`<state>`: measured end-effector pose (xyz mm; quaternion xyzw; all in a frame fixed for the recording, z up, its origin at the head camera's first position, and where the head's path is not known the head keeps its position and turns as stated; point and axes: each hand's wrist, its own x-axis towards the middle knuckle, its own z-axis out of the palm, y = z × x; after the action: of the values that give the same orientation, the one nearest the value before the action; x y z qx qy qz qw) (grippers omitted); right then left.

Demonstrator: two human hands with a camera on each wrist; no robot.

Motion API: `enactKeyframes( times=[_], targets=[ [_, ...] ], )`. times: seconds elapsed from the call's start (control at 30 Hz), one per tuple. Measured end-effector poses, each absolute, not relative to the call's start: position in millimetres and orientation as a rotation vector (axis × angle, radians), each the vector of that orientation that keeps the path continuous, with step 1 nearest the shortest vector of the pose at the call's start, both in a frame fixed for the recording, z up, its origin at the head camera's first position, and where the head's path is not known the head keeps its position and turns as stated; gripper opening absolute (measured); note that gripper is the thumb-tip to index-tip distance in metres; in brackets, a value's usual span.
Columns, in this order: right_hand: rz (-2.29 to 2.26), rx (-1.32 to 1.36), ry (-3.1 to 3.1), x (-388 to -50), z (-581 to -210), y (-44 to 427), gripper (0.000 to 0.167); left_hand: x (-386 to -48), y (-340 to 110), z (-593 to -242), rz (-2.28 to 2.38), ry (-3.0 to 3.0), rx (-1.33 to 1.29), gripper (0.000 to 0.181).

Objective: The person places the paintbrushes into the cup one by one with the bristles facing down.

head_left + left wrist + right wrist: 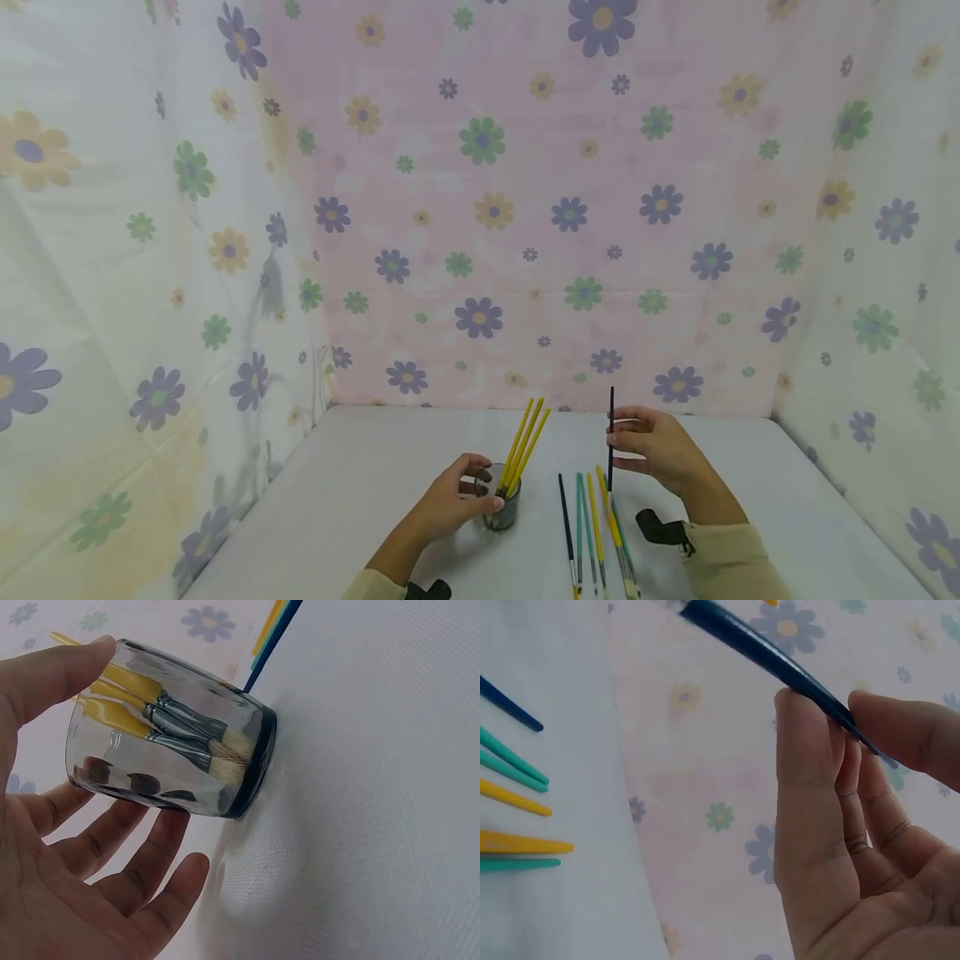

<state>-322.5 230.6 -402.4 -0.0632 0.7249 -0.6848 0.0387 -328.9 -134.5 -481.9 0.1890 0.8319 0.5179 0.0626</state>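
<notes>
My left hand (pixel 453 504) holds a clear glass (pixel 176 735) between thumb and fingers on the table. Inside the glass lean three yellow paintbrushes (pixel 525 446), bristles down against its dark base. My right hand (pixel 660 450) pinches a dark blue paintbrush (pixel 780 667) by its handle between thumb and fingertips. That brush (pixel 611 425) is upright, handle tip up, above the tops of the brushes on the table; its bristles cannot be made out. Between the hands lie several loose brushes: a dark blue brush (pixel 566 521), teal ones (pixel 580 525) and yellow ones (pixel 596 525), bristles toward me.
A white-covered table (pixel 390 442) reaches back to a pink flowered backdrop (pixel 525 275). Flowered sheets hang at the left (pixel 150 292) and right (pixel 877 333). A black wrist device (pixel 660 529) sticks out beside my right sleeve, near the loose brushes.
</notes>
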Motion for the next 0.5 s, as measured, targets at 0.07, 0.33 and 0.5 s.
enactKeyframes(
  times=[0.07,0.33,0.5],
  targets=[
    [-2.123,-0.204,2.231,-319,-401,229,0.051,-330,-134,-483,1.565,2.517,0.574,0.068],
    [-2.226,-0.204,2.291,-315,-397,217,0.041,-328,-133,-481,1.573,2.524,0.590,0.068],
    [-2.275,-0.171,2.306,-310,-392,208,0.037,-326,-131,-480,1.566,2.548,0.599,0.067]
  ],
)
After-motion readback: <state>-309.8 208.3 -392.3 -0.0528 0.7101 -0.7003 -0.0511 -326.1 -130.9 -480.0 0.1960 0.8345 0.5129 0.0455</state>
